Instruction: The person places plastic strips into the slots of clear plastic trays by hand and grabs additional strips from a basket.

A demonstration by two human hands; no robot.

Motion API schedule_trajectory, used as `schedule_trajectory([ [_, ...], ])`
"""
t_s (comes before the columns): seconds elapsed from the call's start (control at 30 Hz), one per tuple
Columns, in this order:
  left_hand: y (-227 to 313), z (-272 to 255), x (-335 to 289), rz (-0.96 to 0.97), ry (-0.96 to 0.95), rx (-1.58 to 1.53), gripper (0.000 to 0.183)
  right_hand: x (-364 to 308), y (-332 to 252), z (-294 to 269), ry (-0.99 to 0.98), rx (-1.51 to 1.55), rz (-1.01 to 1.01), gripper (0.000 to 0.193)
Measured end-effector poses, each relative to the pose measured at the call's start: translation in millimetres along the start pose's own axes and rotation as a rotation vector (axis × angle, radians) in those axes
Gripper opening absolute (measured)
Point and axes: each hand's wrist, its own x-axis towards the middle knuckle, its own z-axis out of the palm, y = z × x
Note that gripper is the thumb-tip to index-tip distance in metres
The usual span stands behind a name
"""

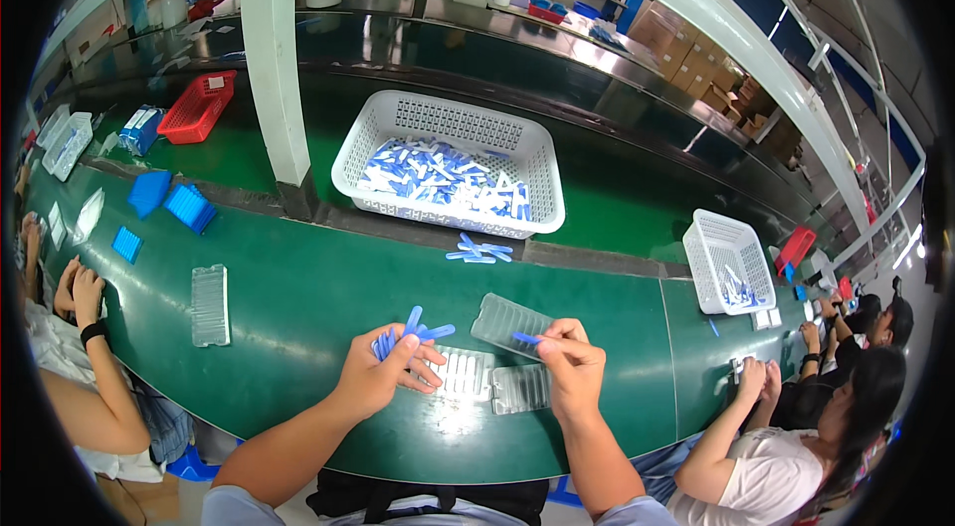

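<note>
Left hand half-curls round several blue strips; right hand pinches a single strip; worktop lies open at nine o'clock, its near edge at six.

A person's left hand holds several blue strips; the right hand pinches a single strip near clear ribbed trays on a green table. Beyond stands a white basket.

Green worktable: clear ridged trays, loose blue strips, blue ribbed blocks.
</note>
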Motion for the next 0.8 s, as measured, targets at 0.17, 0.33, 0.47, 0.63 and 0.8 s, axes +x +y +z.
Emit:
schedule_trajectory([
  [0.17,-1,-1,-3,0.013,0.021,0.02,0.031,3,7,-12,0.264,0.235,0.197,0.012],
  [0.33,-6,-1,-8,0.099,0.047,0.062,0.03,-5,-3,-5,0.246,0.227,0.146,0.022],
  [0.47,-12,0,-1,0.156,0.154,0.03,0.03,-3,-4,-1,0.258,0.103,0.104,0.03],
  [0.63,-6,2,3,0.171,0.23,-0.021,0.031,-3,-8,-1,0.236,-0.089,0.016,0.033],
  [0.8,-7,2,5,0.184,0.258,-0.025,0.03,3,-13,-4,0.191,-0.006,0.108,0.032],
])
